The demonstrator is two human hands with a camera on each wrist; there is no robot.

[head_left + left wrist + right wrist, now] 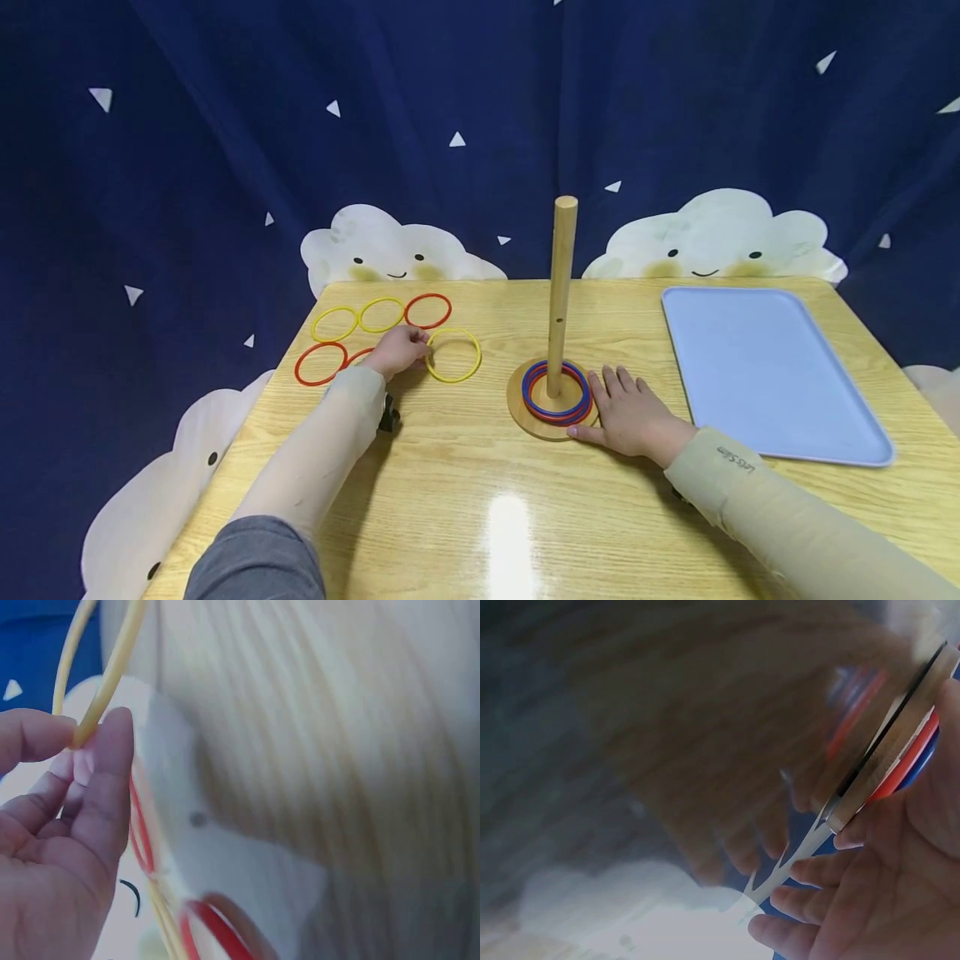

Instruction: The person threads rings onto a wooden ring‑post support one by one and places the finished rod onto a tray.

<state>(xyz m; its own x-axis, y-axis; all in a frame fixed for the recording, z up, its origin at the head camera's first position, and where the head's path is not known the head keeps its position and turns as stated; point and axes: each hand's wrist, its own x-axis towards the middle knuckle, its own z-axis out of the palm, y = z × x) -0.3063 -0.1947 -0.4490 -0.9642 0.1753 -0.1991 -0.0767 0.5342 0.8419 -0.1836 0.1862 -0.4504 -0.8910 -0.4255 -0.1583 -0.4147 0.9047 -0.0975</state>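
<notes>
1. The fingers of the left hand (400, 350) pinch a yellow ring (479, 354) between thumb and fingertips, gripping it at its left edge as the head view shows; the rest of the hoop extends to the right of the fingers, towards the wooden stand.
2. The fingers of the right hand (633, 417) are extended and grasp nothing. This hand rests against the right side of the stand's round base (517, 404), with its thumb near the front edge.
3. An upright wooden post (561, 308) rises from the base. Several red and blue rings (528, 403) lie stacked around its foot, a blue one uppermost.
4. Near the left hand, on the counter (450, 467), lie more rings: two yellow ones side by side at the back, a red ring (428, 294) just right of them, another red one in front at the far left, and a red one partly hidden by the hand.
5. A pale blue tray (772, 375) lies to the right of the stand, apart from it.
6. Behind the counter hangs a dark blue curtain (450, 67) with white triangles and clouds.
</notes>
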